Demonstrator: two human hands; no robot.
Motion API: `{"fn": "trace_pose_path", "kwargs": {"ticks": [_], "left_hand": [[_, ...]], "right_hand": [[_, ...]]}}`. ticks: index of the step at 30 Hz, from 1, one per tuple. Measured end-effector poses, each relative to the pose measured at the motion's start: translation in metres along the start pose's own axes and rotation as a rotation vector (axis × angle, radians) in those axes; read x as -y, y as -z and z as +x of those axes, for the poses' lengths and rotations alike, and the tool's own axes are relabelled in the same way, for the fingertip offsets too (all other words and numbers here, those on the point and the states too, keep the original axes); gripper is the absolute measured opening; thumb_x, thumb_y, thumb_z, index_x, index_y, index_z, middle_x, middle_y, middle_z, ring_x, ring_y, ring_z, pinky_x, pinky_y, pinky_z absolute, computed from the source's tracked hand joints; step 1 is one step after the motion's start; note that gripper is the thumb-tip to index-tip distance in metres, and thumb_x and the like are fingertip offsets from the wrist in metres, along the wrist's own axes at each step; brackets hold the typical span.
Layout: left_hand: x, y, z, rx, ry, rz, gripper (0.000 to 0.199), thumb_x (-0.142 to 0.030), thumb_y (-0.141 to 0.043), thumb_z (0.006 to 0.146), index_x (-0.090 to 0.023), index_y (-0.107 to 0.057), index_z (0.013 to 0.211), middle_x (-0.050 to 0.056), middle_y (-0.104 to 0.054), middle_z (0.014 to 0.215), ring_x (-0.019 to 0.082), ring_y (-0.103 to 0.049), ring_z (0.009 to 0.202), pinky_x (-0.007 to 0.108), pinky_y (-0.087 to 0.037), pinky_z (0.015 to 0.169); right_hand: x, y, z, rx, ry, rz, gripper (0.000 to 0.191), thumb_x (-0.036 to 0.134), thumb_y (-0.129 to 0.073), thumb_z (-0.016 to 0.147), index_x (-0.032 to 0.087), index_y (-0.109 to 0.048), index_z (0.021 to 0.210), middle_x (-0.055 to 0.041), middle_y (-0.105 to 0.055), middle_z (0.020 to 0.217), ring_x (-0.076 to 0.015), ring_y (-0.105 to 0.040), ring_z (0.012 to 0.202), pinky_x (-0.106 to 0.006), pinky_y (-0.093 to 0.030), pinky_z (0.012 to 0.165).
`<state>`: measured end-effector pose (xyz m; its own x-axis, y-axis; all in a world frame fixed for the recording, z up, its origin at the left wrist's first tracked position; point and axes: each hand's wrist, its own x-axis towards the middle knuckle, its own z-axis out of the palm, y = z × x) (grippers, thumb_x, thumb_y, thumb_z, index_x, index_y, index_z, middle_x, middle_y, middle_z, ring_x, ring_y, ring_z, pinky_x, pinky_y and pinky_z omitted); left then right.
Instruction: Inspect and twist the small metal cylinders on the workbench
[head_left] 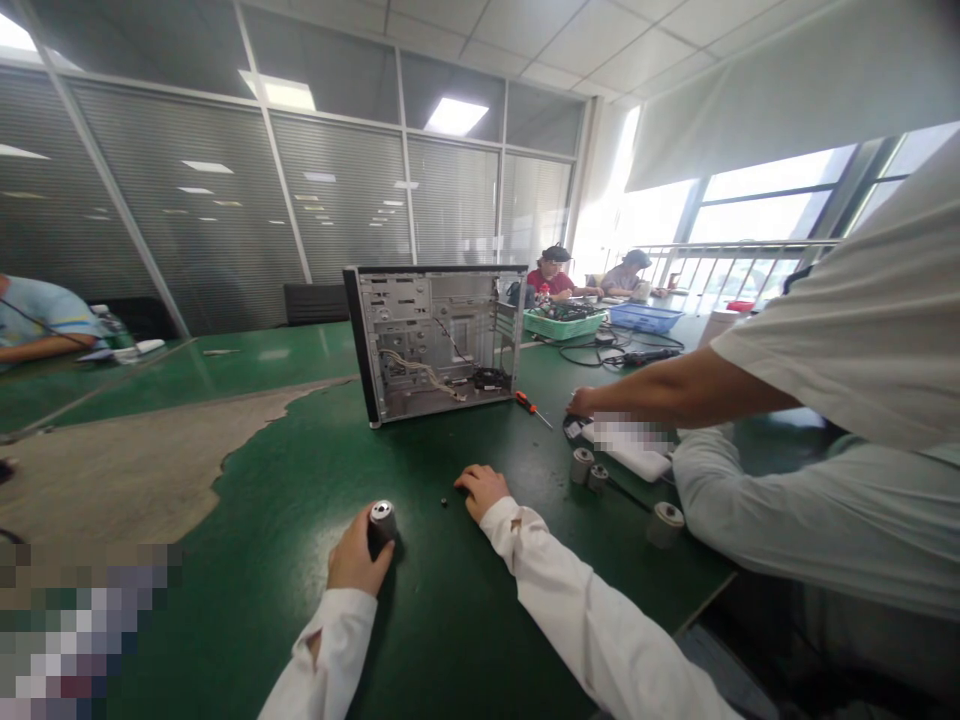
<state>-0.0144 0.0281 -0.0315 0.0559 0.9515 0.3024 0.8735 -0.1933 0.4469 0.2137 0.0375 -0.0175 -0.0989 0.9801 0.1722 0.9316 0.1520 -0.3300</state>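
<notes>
Gripping a small dark can with a silver top [382, 522] at lower centre of the frame, a person's left hand [354, 562] curls its fingers around the barrel, the can apparently standing on a green tabletop [247, 590]. The right hand [484, 490] lies palm down and empty, fingers loosely together, just beside a tiny black screw [443, 497]. The can looks light and stiff, and its smooth metal top may prove slippery, so the barrel appears the surest place to take hold. An open computer case [435, 345] stands upright at upper centre, wires trailing inside, with an orange-handled screwdriver [529, 408] lying just to its right. From the right edge, a co-worker's arm [675, 395] reaches in, the hand [581, 402] near a black cable [574, 432] and a white box [630, 450]. Three pale cans [598, 478] sit nearby. Farther off, near the window at upper right, two people work beside a green tray [562, 324] and a blue basket [645, 318].
</notes>
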Motion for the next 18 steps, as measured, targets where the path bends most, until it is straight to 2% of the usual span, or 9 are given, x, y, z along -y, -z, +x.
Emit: {"fn": "trace_pose_path", "kwargs": {"ticks": [18], "left_hand": [[0.0012,-0.0020,-0.0011,-0.019,-0.018,0.004,0.048,-0.020,-0.055,0.065,-0.017,-0.039,0.110,0.007,-0.056,0.103,0.021,-0.051,0.096,0.032,-0.040,0.079]], "right_hand": [[0.0007,0.0015,-0.0015,-0.005,0.001,-0.002,0.035,0.012,-0.042,0.066,0.026,-0.054,0.096,-0.0011,-0.049,0.106,-0.0184,-0.037,0.099,-0.032,-0.030,0.077]]}}
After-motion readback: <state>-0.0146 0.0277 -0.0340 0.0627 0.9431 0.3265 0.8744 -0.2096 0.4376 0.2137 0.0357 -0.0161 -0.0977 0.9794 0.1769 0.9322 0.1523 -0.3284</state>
